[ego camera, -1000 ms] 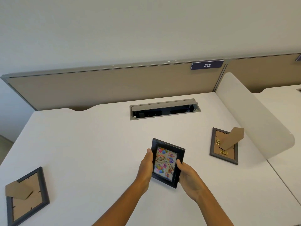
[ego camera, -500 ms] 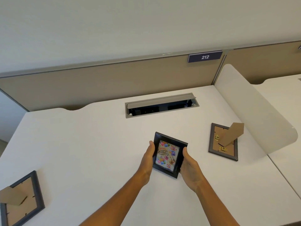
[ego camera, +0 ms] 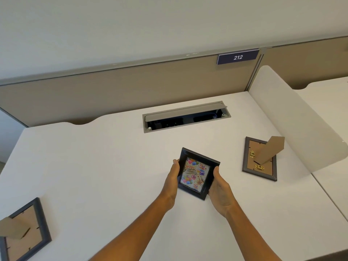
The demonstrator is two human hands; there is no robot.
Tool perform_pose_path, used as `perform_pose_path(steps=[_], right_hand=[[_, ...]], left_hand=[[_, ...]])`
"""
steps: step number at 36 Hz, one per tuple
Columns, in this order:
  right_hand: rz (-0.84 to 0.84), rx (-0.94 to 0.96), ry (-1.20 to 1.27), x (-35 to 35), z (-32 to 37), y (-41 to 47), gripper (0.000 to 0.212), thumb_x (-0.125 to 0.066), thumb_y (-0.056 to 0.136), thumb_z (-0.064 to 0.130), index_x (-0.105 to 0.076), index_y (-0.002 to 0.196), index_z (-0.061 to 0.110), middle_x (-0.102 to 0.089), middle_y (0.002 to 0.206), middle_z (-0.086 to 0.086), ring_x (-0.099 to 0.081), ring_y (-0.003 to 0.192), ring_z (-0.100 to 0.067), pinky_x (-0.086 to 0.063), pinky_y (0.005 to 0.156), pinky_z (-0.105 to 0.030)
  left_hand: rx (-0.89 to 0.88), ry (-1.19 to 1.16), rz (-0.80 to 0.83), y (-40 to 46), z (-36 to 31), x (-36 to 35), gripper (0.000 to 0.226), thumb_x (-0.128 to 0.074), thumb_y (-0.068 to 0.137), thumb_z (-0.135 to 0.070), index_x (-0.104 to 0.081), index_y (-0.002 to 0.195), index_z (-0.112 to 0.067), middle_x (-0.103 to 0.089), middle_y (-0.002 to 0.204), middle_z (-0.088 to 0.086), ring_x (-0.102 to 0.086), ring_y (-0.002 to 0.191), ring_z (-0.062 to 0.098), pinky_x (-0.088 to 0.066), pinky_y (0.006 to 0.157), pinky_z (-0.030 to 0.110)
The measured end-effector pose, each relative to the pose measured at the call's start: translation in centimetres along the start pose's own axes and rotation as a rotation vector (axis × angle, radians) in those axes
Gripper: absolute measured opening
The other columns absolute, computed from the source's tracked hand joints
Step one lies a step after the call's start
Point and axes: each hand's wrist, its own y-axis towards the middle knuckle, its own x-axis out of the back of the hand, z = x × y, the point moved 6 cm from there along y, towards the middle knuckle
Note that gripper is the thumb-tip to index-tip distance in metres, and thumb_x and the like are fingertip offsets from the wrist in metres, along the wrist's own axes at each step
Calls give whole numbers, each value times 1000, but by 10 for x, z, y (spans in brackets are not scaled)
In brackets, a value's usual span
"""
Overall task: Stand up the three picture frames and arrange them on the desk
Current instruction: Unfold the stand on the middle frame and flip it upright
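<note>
Desk centre: birthday frame between both hands.

Birthday frame tilted mid-desk; two frames face-down (stands raised).

I see the middle frame on the surface, between my hands, left hand and right hand. Behind it sits the cable tray. One frame lies face-down right, another near-left.

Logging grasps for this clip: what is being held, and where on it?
Black-framed birthday picture, gripped by both long side edges: left hand on its left edge, right hand on its right.
</note>
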Motion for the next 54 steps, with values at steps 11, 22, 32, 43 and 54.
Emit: perform_pose_path(steps=[11,22,32,43,54], right_hand=[[-65,-49,-20,1,-5,2,52,-52,94,75,-74,131,46,-74,140,0,-71,128,-23,-54,106,-50],[-111,-146,-203,10,-17,0,46,-50,94,71,-66,130,48,-79,122,23,-65,129,-17,-52,99,-36],[-137,-37,-581,25,-28,-13,71,-69,83,68,-48,144,37,-61,144,8,-59,128,-18,-54,103,-38],[-242,191,-1107,40,-44,-39,92,-77,90,59,-30,164,30,-39,169,2,-36,154,-20,-36,118,-35],[-220,262,-1324,34,-58,-66,99,-69,96,59,-16,171,22,-9,181,4,-12,167,-22,-21,132,-47]], left_hand=[[-24,35,14,-2,0,4,54,-20,101,-69,-65,127,-52,-74,125,-14,-70,113,2,-52,80,11],[-6,144,-72,-21,-3,11,43,-20,101,-66,-51,129,-54,-56,132,-28,-53,121,-3,-32,106,23],[-97,404,-206,-53,10,37,71,-26,101,-62,-8,165,-34,-4,174,-9,-8,160,18,-14,130,45],[-281,795,-263,-85,33,71,85,-28,95,-70,9,163,-35,28,167,-15,25,156,13,10,128,47],[-290,877,-347,-119,51,112,90,-28,95,-69,8,165,-25,27,169,-9,28,154,9,13,128,45]])
